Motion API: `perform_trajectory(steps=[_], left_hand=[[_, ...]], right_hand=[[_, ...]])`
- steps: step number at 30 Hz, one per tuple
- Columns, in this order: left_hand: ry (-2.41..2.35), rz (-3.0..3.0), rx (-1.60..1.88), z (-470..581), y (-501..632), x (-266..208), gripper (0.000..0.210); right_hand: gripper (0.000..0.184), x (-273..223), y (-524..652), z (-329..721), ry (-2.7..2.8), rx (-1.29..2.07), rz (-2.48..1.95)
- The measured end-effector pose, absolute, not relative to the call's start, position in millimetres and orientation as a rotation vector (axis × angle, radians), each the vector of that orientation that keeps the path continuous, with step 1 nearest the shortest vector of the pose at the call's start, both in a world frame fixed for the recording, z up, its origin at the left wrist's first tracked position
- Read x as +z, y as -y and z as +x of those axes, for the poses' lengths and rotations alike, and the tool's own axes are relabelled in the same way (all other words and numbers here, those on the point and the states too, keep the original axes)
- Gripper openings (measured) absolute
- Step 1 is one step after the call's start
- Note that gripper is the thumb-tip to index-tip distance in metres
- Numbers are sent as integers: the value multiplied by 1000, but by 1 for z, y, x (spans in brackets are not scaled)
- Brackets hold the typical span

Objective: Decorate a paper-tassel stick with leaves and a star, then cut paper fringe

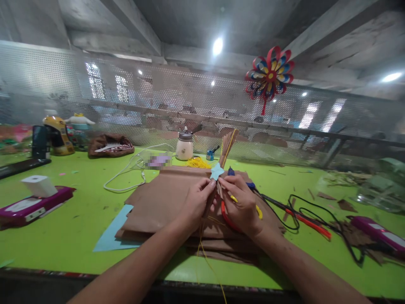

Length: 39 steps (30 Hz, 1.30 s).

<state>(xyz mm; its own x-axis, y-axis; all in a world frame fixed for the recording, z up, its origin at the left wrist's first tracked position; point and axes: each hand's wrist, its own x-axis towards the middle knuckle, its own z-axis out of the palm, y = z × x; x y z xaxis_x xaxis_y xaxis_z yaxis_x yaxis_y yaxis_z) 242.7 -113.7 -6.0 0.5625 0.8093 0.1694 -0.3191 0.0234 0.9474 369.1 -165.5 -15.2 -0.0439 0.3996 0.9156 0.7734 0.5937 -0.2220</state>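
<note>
A light-blue paper star sits against a bundle of folded brown paper, which fans out at the top and has yellow string along it. My left hand is closed round the bundle just below the star. Thumb and fingertips of my right hand pinch at the star's lower right edge. Red-and-yellow scissor handles show under and between the right fingers; whether they are gripped is unclear. Behind that hand juts a blue-tipped tool, mostly hidden. Yellow string hangs down toward the table edge.
Under my hands lies a stack of brown paper with a light-blue sheet. A red-handled tool and black cable lie right. Purple power strips flank both sides. A jar and yellow string pile stand behind.
</note>
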Motion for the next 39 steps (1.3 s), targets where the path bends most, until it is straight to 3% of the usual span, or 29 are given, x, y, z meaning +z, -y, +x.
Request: perform_trajectory(steps=[39], left_hand=[[-493,1147,891,238,112,-1,26]], right_hand=[[39,-3,169,375,1547,-444,-1047]])
